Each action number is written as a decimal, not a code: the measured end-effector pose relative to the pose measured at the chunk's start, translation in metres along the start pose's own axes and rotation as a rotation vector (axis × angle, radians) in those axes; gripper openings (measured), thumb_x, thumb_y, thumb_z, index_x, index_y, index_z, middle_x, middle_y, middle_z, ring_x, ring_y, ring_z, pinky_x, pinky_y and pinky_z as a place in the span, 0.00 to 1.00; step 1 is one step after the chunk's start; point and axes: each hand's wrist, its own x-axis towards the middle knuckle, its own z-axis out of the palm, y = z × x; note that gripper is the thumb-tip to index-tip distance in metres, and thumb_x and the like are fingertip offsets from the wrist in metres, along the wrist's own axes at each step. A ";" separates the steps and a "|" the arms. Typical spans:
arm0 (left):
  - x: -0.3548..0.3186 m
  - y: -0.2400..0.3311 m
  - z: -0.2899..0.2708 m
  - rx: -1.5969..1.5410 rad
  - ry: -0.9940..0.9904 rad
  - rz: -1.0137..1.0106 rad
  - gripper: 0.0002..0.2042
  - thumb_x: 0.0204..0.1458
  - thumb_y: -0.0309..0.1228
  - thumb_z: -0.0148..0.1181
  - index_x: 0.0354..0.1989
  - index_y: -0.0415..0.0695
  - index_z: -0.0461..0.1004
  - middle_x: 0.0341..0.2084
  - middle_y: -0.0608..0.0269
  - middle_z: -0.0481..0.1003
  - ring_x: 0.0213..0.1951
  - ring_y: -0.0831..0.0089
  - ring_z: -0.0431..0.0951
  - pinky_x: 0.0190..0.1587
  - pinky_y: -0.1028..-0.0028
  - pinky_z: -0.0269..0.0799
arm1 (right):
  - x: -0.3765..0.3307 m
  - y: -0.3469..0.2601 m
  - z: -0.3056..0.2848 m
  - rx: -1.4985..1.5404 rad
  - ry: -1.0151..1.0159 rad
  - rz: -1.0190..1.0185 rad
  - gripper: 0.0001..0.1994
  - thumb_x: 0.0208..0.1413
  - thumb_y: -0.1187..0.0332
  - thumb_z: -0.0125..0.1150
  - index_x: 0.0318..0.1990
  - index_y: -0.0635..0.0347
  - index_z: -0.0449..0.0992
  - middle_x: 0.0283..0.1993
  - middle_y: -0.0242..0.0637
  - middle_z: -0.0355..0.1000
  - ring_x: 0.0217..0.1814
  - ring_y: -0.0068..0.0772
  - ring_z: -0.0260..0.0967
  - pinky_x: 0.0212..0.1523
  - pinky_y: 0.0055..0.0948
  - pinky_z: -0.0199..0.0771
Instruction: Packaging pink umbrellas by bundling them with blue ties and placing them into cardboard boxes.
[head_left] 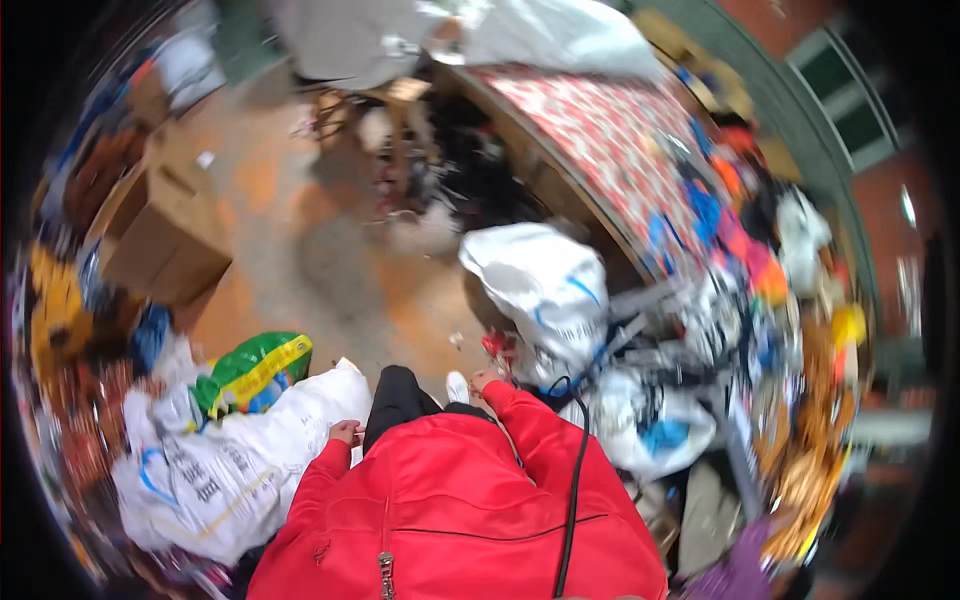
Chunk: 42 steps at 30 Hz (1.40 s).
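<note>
My left hand (346,432) hangs low at my side, close to a full white woven sack (240,480) with printing on it. My right hand (485,380) is in front of my body, beside a bulging white bag (540,290). Both hands are small and blurred, so their fingers do not show clearly. Nothing can be made out in either one. Red sleeves cover both my arms. A green and yellow bag (255,370) rests against the far end of the woven sack.
An open cardboard box (170,235) stands on the stained floor (330,270) at left. A table with a red and white patterned top (590,120) runs along the far right, dark material heaped beneath it. Piles of mixed plastic and cloth (690,320) crowd the right side. A black cable (575,480) crosses my jacket.
</note>
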 end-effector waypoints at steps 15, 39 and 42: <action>0.165 0.164 -0.043 -0.110 0.049 0.120 0.10 0.59 0.26 0.50 0.46 0.38 0.75 0.32 0.51 0.79 0.25 0.63 0.79 0.25 0.70 0.77 | 0.153 -0.396 0.186 0.016 -0.201 -0.263 0.12 0.60 0.63 0.56 0.39 0.61 0.79 0.21 0.34 0.71 0.20 0.27 0.65 0.19 0.23 0.61; 0.432 0.679 -0.235 0.366 0.622 0.184 0.10 0.57 0.32 0.53 0.36 0.40 0.78 0.24 0.59 0.76 0.23 0.68 0.75 0.28 0.67 0.75 | 0.517 -0.849 0.469 -0.241 -0.190 -0.125 0.11 0.56 0.67 0.58 0.36 0.68 0.79 0.28 0.42 0.77 0.25 0.35 0.73 0.26 0.29 0.76; 0.480 0.729 -0.252 0.421 0.778 -0.072 0.12 0.57 0.36 0.54 0.36 0.40 0.79 0.23 0.60 0.75 0.22 0.69 0.73 0.29 0.66 0.74 | 0.558 -0.952 0.530 -0.144 -0.160 -0.137 0.11 0.58 0.69 0.56 0.40 0.68 0.79 0.29 0.44 0.77 0.25 0.37 0.75 0.26 0.30 0.78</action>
